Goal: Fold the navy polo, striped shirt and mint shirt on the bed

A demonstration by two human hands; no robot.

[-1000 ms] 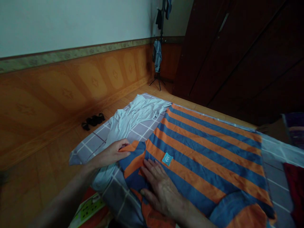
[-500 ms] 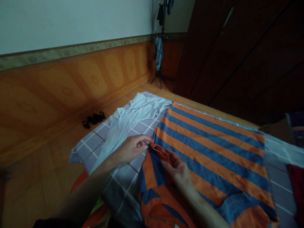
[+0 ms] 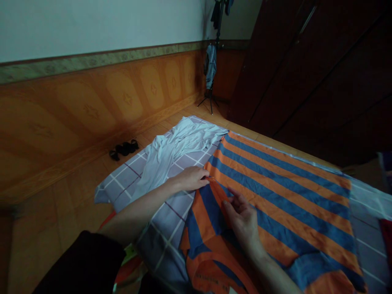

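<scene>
An orange and blue striped shirt lies spread over the bed, its collar toward me and one sleeve pointing away to the left. My left hand is closed, pinching the far corner of that sleeve's hem. At the hem's other side my right hand has its thumb and curled fingers on the orange cloth, seemingly in a loose pinch; the fabric between its fingertips is partly hidden. The sleeve cloth lies fairly flat between both hands.
A checked grey sheet covers the bed. A crumpled pale garment lies beyond my left hand. Dark red cloth sits at the right edge. Black items rest on the floor by the wall. A coat stand stands in the corner beside a dark wardrobe.
My left hand has moved slightly right and away with the sleeve hem. The sleeve opening, gaping before, is now flatter. My right hand has shifted right, its fingers a little looser.
</scene>
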